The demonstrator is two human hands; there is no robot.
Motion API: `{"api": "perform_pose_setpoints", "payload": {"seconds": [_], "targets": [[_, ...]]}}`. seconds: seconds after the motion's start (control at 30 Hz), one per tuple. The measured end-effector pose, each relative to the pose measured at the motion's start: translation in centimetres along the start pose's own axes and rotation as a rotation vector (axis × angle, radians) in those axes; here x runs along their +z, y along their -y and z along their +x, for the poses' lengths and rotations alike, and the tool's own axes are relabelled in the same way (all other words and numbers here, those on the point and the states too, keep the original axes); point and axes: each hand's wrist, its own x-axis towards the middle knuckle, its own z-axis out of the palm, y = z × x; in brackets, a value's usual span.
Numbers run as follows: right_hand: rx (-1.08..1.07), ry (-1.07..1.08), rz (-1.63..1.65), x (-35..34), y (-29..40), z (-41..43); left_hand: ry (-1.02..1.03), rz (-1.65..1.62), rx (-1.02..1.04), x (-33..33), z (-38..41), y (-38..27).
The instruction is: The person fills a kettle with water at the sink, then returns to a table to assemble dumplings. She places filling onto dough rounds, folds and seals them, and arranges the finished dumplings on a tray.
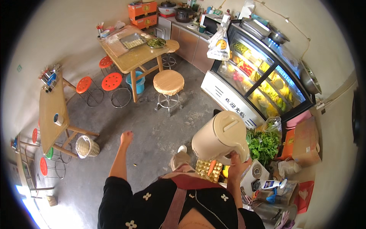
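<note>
In my right hand (236, 167) is the handle of a beige electric kettle (210, 140). Its lid is down, and it is held in front of me, right of centre. My left hand (126, 138) hangs over the grey floor with its fingers curled in and nothing seen in them. Below the kettle, partly covered by it, an egg tray (202, 168) carries a carrot (212, 167). Leafy greens (263, 146) lie to the right of the kettle.
A glass-fronted refrigerated display case (251, 71) stands ahead right. A round covered stool (168, 82) and red stools (111, 81) are near the wooden table (134, 61), which bears a metal tray (133, 41) of dumplings. At left, a wastebasket (87, 146) stands by another table (53, 108).
</note>
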Motion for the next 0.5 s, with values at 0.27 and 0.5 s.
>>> {"api": "perform_pose_setpoints", "payload": {"seconds": [0.27, 0.5], "targets": [[-0.060, 0.116, -0.101, 5.5, -6.6, 19.6, 0.711, 0.236, -0.195, 13.9, 5.5, -2.6], [-0.079, 0.088, -0.032, 14.9, -8.7, 38.5, 0.934, 0.606, -0.641, 16.4, 6.9, -0.8]]}}
